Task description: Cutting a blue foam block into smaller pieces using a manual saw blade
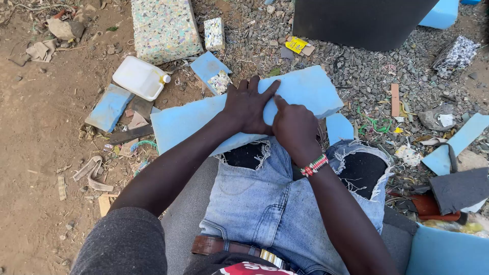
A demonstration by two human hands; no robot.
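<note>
Fingers of the left hand [247, 106] lie spread and flat on a light blue foam slab [204, 119], palm down, fingertips reaching toward its far edge. Right hand [294, 127] sits just beside it, mostly curled, index finger extended and pressing on the foam near the left hand's forefinger; whether anything is pinched underneath, cannot tell. A beaded wristband [314, 165] in red, white and green circles the right wrist. Nearest the camera: a brown belt [214, 245] and torn, faded blue jeans [260, 198], holes at both knees. The slab rests across the knees, long side running left to right, its left end overhanging the ground, its right end tilted slightly away. Surface is pale blue, smooth, a little dented under the hands; edges look cut, corners rounded and uneven. A smaller blue foam piece [340, 127] shows just behind the right knee. Ground beyond is reddish dirt on the left, grey gravel on the right, littered with scraps. Left of the slab lie a blue foam offcut [109, 107] and a white plastic jerrycan [140, 77] on its side. Farther off stands a speckled multicolour foam block [164, 28], and at top right a dark boxy object [359, 20].
</note>
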